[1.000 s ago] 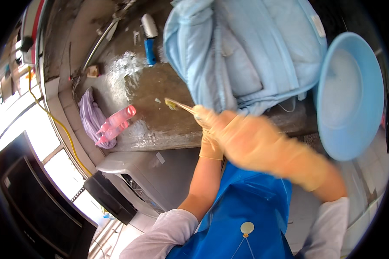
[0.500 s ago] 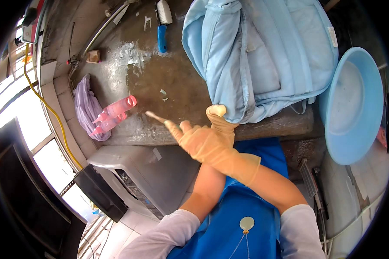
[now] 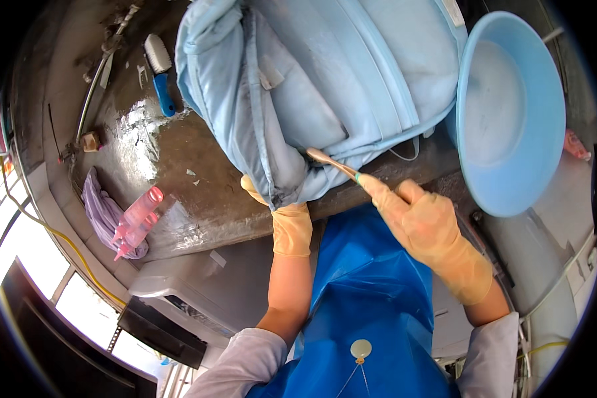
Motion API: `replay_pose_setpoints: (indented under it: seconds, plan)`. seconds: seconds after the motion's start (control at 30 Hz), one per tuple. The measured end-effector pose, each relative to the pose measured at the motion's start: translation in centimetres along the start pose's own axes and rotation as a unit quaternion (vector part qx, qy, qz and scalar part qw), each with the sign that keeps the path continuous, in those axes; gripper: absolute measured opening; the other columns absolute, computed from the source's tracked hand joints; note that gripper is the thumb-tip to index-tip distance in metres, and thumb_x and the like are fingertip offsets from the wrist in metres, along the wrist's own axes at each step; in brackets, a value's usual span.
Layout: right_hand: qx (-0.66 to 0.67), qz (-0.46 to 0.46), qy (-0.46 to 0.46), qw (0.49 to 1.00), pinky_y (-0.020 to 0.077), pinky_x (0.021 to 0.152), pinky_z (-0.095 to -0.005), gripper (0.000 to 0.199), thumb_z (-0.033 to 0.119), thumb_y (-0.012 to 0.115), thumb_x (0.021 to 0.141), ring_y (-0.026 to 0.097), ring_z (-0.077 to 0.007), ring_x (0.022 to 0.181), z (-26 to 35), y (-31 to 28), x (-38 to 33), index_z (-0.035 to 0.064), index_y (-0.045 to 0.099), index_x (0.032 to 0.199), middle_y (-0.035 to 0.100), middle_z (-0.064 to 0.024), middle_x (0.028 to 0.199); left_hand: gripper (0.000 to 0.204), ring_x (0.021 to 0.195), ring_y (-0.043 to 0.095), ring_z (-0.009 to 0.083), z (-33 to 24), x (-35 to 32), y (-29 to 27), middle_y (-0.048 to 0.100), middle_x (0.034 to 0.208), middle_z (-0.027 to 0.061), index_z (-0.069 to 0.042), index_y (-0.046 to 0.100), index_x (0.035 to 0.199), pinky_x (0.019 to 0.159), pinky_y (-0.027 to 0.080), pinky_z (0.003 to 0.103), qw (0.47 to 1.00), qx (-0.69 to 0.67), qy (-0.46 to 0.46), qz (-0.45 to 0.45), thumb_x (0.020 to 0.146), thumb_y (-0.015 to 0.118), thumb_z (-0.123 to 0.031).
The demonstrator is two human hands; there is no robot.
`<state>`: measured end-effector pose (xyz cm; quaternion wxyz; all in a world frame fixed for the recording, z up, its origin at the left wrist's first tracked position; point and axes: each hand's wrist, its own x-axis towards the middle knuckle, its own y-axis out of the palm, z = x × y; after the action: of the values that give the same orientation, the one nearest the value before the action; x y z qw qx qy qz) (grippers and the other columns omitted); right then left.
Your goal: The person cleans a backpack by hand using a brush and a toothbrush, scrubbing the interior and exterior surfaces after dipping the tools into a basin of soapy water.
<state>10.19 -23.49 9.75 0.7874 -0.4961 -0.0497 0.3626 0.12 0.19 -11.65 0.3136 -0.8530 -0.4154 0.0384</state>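
Note:
A wet light-blue backpack [image 3: 371, 73] lies with its folds spread across the worktop and over its front edge. At its near left corner my left hand [image 3: 290, 229], in a yellowish rubber glove, is closed on the fabric. One fingertip shows left of the corner; the other fingers are hidden under the cloth. My right hand [image 3: 421, 222], gloved likewise, grips a slim wooden-handled toothbrush [image 3: 336, 164]. The brush head is at the backpack's lower seam, right of my left hand; whether its bristles touch cannot be made out.
On the worktop [image 3: 179, 149] lie a blue-handled scrub brush [image 3: 160, 76], two pink bottles [image 3: 138, 212] and a purple cloth [image 3: 101, 202]. A light-blue basin [image 3: 511, 113] stands tilted at the right. Below the front edge is a grey appliance [image 3: 199, 285].
My right hand, with the toothbrush, has uncrossed from over my left arm and swung right to the backpack's lower seam. The view has shifted, moving the worktop things leftward.

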Motion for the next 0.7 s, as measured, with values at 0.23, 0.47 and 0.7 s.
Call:
replay_pose_setpoints:
  seconds: [0.23, 0.47, 0.7]
  plan:
    - [-0.012, 0.033, 0.000, 0.999, 0.0501, 0.048, -0.0320, 0.053, 0.008, 0.058, 0.081, 0.061, -0.0212, 0.055, 0.0, 1.0, 2.9, 0.0096, 0.055, 0.134, 0.053, -0.0066, 0.069, 0.056, 0.083, 0.065, 0.0178, -1.3, 0.5, -0.4, 0.068, 0.094, 0.0065, -0.002, 0.057, 0.109, 0.074, 0.051, 0.030, 0.999, -0.014, 0.011, 0.037, 0.067, 0.083, -0.029]
    - [0.009, 0.113, 0.010, 0.994, 0.0515, 0.053, -0.0341, 0.049, 0.005, 0.058, 0.081, 0.064, -0.0244, 0.062, -1.1, -1.9, 3.2, 0.0074, 0.058, 0.129, 0.062, -0.0103, 0.073, 0.056, 0.082, 0.065, 0.0182, -2.9, 0.9, -0.1, 0.068, 0.093, 0.0062, -0.002, 0.058, 0.107, 0.072, 0.051, 0.030, 0.996, -0.035, 0.025, 0.082, 0.066, 0.084, -0.030]
    - [0.048, 0.055, -0.013, 0.997, 0.0520, 0.056, -0.0395, 0.035, 0.008, 0.059, 0.082, 0.067, -0.0262, 0.068, -0.6, -1.0, 4.5, 0.0004, 0.061, 0.116, 0.066, -0.0089, 0.072, 0.056, 0.080, 0.066, 0.0185, -3.8, 1.9, -0.8, 0.069, 0.091, 0.0059, -0.002, 0.058, 0.105, 0.070, 0.051, 0.030, 0.992, -0.036, 0.038, 0.112, 0.065, 0.085, -0.031]
